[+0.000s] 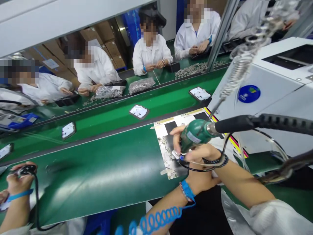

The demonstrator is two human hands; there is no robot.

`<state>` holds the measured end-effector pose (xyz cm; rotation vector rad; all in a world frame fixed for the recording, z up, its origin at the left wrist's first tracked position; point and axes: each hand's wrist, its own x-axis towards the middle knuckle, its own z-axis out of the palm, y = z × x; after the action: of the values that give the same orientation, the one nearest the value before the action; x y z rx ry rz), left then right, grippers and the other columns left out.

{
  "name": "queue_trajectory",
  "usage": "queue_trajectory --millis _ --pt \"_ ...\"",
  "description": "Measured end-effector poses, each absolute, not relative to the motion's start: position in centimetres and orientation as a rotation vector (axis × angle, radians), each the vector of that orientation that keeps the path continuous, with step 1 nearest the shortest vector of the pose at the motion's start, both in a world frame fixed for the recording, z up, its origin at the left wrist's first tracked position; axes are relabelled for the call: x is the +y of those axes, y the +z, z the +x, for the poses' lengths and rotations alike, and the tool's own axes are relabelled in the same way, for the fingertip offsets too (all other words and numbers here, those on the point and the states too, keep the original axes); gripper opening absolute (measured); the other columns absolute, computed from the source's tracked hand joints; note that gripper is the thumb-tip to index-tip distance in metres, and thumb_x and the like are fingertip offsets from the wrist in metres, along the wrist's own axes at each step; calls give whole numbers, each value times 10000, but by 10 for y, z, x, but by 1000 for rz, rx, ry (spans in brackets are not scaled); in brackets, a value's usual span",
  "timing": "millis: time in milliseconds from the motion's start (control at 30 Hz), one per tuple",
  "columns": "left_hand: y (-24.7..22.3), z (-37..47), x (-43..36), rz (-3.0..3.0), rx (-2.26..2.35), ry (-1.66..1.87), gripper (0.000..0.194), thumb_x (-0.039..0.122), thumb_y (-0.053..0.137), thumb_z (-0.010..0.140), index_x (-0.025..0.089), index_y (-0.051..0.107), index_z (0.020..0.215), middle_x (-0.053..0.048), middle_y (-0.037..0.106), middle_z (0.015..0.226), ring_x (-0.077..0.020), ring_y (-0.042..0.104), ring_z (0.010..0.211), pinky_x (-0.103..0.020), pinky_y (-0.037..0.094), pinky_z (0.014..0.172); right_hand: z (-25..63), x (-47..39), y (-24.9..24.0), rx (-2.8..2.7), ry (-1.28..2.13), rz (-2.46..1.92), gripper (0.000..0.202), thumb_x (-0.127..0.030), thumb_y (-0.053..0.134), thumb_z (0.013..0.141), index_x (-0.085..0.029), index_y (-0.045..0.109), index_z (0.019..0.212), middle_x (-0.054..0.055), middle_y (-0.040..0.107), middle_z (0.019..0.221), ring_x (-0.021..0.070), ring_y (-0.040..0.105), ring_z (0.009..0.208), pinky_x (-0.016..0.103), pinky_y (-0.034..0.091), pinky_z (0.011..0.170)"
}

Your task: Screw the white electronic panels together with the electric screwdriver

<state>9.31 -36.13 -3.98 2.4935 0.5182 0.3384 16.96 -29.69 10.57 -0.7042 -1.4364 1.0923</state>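
Observation:
My right hand (205, 152) is wrapped round a green electric screwdriver (195, 132), held over a printed sheet (167, 164) at the right end of the bench. A thick black cable (246, 124) runs from the tool's end off to the right. Beneath my right wrist lies my left hand (201, 180), with a blue wrist strap (187, 191) and a coiled blue cord. Its fingers are mostly hidden behind my right hand and forearm, so any hold is unseen. What is under the screwdriver's tip is hidden too.
Several flat device parts, one a white-faced unit (139, 112), lie along the green conveyor (105, 114). A white machine (276, 94) stands right, near a hanging metal spring (241, 70). At left, a co-worker's hand (21, 182) grips a dark corded tool. Co-workers in white sit opposite.

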Motion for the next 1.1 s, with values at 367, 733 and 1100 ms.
queue_trajectory --millis 367,733,1100 --pt "-52 99 -362 2455 527 337 898 656 697 764 212 425 1496 -147 496 1493 -390 413 1373 -666 260 1171 174 -239 185 -1172 762 -786 303 -347 754 821 -168 615 1022 -61 543 580 88 534 515 237 480 549" --pt "-32 57 -353 2264 441 669 272 339 559 913 214 718 1094 -42 773 1074 -172 726 987 -313 572 929 217 -235 148 -904 463 -863 266 -157 816 679 -135 666 898 -38 561 574 91 496 442 260 392 456" --pt "20 0 -37 2043 1943 818 305 183 490 937 132 694 1158 -120 738 1065 -227 721 960 -343 559 884 256 -249 156 -938 156 -842 283 -261 858 640 -173 590 613 -2 625 678 120 550 525 359 426 523"
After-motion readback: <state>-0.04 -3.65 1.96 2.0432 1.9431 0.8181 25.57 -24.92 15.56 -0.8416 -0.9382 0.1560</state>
